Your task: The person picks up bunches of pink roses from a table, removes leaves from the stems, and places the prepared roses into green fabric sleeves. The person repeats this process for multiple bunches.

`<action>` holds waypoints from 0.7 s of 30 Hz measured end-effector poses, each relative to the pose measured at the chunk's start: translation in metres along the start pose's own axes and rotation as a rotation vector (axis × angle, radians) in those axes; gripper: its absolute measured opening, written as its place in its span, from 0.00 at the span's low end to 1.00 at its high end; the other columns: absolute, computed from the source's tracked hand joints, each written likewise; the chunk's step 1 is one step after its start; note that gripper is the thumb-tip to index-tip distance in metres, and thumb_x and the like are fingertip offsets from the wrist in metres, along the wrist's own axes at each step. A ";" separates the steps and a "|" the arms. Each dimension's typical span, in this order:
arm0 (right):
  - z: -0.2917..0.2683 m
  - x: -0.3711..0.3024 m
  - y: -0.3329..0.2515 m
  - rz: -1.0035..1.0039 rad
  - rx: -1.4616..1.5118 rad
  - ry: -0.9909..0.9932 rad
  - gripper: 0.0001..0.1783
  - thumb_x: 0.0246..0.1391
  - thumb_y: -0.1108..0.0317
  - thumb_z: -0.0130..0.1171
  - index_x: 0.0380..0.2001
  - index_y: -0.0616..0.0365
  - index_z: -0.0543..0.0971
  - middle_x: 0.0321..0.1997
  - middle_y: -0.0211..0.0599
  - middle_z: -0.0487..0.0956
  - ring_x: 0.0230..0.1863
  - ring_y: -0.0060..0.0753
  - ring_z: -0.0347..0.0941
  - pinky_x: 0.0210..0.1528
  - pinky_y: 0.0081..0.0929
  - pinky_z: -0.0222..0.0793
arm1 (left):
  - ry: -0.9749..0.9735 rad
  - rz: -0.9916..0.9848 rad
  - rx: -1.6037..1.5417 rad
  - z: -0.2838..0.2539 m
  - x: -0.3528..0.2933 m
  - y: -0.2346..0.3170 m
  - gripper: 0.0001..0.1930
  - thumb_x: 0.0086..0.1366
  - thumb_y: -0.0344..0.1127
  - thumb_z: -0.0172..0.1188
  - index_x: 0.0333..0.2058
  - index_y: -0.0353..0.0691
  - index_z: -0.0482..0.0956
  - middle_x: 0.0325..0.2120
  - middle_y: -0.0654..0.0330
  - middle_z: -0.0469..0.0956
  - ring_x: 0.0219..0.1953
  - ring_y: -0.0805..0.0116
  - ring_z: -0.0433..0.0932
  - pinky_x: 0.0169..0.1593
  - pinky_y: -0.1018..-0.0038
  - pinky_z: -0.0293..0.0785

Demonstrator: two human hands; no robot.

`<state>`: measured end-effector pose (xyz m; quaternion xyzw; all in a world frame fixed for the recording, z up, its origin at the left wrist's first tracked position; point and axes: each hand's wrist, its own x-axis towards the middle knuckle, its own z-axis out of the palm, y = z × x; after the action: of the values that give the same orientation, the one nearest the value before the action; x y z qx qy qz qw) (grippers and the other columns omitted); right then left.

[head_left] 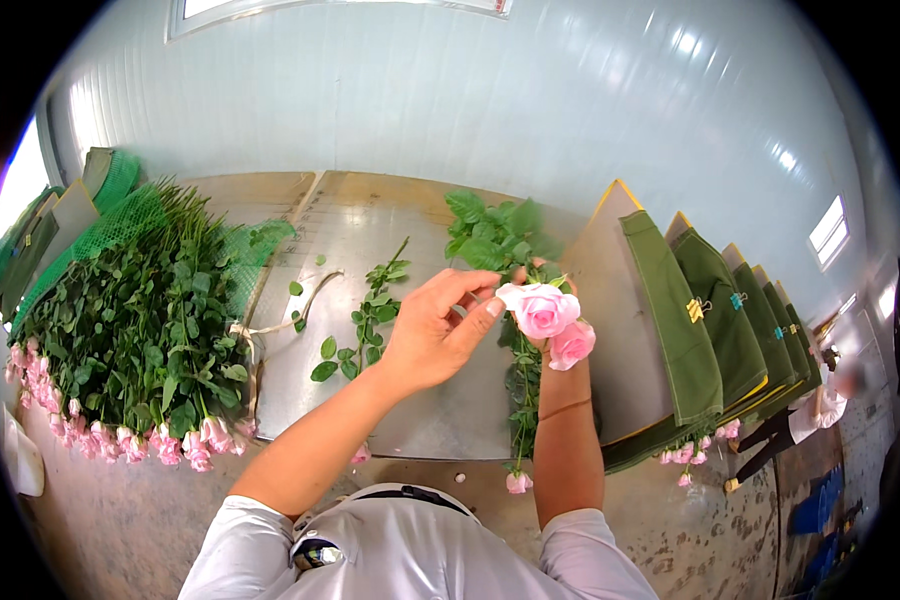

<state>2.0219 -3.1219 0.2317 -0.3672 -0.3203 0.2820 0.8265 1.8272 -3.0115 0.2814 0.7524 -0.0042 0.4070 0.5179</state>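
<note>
Roses (543, 312), pale-pink and layered, sit gripped in the right hand (541, 347), long axis seemingly toward 11 o'clock; left hand (436, 330), fingers crooked, adjoins at 9 o'clock, pinch unclear.

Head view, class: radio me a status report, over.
Right hand, mostly hidden, holding pink roses. Left hand at upper bloom, grip unclear. Leafy sprig lying on table, left of hands.

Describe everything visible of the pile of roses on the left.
The pile of roses lies at the left of a metal-looking table. Pale pink heads hang past the front edge; dark green leaves mass behind them, stems pointing toward the wall. Green mesh netting runs along its left side and shows at its right.
</note>
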 end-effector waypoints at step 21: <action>0.045 -0.005 -0.004 0.421 0.269 0.241 0.12 0.55 0.59 0.55 0.29 0.57 0.76 0.24 0.35 0.79 0.18 0.28 0.75 0.13 0.26 0.71 | -0.007 -0.014 -0.114 0.006 -0.012 -0.028 0.09 0.62 0.28 0.58 0.42 0.35 0.77 0.30 0.61 0.78 0.29 0.75 0.76 0.32 0.79 0.73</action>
<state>1.9864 -3.1079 0.2569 -0.3433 -0.0958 0.4417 0.8233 1.8349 -3.0078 0.2519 0.7230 -0.0239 0.3999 0.5629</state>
